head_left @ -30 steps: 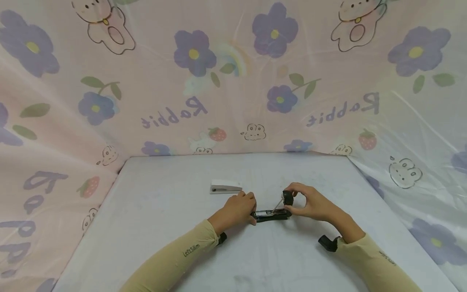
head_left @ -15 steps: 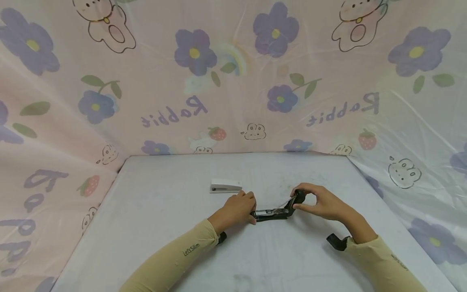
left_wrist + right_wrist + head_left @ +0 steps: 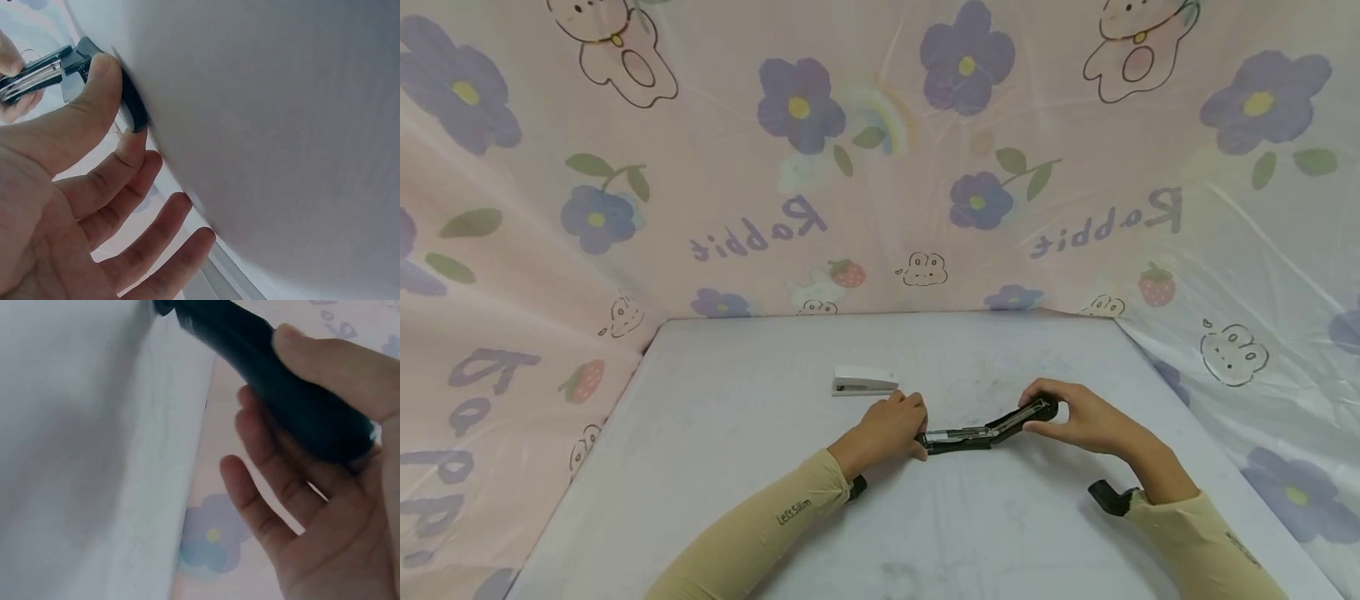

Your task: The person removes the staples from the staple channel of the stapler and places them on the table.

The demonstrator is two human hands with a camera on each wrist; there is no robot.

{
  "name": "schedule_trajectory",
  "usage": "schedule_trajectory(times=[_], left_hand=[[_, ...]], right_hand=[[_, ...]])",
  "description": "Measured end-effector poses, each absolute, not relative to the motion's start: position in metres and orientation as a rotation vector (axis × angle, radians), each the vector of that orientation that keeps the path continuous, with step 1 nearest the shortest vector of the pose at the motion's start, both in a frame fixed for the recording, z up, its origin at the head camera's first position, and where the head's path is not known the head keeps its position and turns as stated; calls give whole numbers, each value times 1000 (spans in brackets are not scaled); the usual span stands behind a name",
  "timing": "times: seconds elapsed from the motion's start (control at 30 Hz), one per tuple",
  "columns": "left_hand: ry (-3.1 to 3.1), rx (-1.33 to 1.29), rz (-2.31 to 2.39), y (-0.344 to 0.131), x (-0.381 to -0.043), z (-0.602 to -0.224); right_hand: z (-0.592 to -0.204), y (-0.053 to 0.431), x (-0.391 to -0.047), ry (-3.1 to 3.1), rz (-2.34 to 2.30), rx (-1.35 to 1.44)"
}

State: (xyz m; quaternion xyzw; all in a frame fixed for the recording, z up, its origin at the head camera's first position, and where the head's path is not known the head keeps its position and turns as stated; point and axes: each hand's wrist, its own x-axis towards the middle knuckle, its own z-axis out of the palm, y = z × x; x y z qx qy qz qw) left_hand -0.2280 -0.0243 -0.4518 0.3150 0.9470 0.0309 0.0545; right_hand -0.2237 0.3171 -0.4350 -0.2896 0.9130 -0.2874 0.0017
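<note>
A black stapler lies on the white table, its top arm swung far back to the right so that the metal inside shows. At the left end of its base, my left hand pinches the black plastic; in the left wrist view the thumb is on one side and the index fingertip on the other, with the other fingers loosely spread. My right hand grips the end of the raised arm. Seen from the right wrist, the arm's dark smooth back runs between thumb and fingers.
A white stapler stands closed on the table, just behind my left hand. A patterned curtain with flowers and rabbits hangs behind the table and along both sides. Black mounts stick out at the sleeves.
My right hand has moved to the right and swung the stapler's top arm from nearly upright to a low slant. My left hand has stayed on the base.
</note>
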Motion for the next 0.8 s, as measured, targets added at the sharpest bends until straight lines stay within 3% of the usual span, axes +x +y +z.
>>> schedule_trajectory(times=[0.43,0.8], left_hand=[[2846,950,122,-25,-230,-452],[2824,945,171,-27,-232,-454]], right_hand=[[-436,320,-219,2877,-781,-926],[-444,274,-217,3017,-767,-1317]])
